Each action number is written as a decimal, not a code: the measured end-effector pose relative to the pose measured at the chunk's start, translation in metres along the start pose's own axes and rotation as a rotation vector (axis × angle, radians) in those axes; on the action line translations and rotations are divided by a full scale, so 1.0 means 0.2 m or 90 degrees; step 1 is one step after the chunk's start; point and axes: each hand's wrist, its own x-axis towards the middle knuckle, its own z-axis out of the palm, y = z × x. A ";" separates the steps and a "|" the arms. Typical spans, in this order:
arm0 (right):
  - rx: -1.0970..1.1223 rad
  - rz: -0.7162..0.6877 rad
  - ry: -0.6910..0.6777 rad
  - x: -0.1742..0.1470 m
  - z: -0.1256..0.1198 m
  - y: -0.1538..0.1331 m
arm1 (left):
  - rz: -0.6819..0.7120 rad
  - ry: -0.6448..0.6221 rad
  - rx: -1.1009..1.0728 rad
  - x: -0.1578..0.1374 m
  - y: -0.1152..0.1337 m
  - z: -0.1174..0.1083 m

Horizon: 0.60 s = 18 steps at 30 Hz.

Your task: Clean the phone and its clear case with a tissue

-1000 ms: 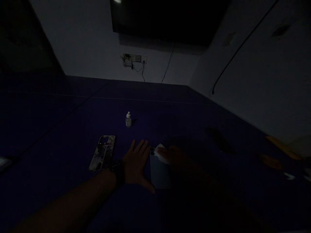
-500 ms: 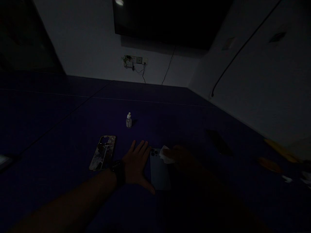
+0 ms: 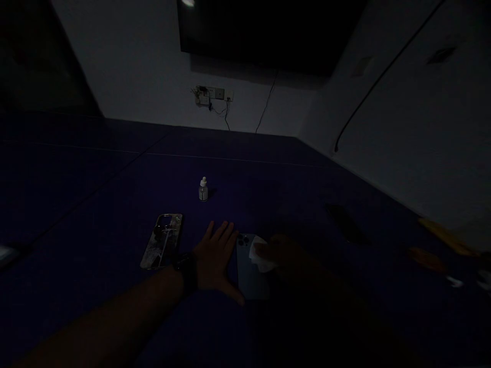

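Observation:
A bluish smartphone (image 3: 251, 283) lies back side up on the dark blue mat, its camera lenses at the top left corner. My left hand (image 3: 215, 258), with a dark watch on the wrist, rests flat with fingers stretched out along the phone's left edge. Over the upper right of the phone's back, my right hand (image 3: 282, 251) presses a white wipe (image 3: 261, 259) in its fingers. Deep shadow hides most of that hand and forearm. To the left of my left hand lies a patterned phone case (image 3: 164, 243).
A small white-capped bottle (image 3: 203, 191) stands beyond my hands. Off to the right lie a dark flat object (image 3: 345, 223), a yellow item (image 3: 445, 236) and an orange one (image 3: 425, 259). A pale-screened object (image 3: 7, 253) sits at far left. A television (image 3: 253, 36) hangs on the back wall.
My right hand has slid the wipe slightly down the phone's back, toward me. My left hand and the phone stay in place.

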 end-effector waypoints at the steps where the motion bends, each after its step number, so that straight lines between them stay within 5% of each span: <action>1: 0.003 -0.019 0.000 0.00 0.00 -0.01 | -0.003 -0.001 -0.001 0.00 0.00 0.00; 18: -0.032 0.007 -0.031 -0.01 -0.02 -0.03 | -0.006 -0.009 -0.006 0.00 0.00 -0.01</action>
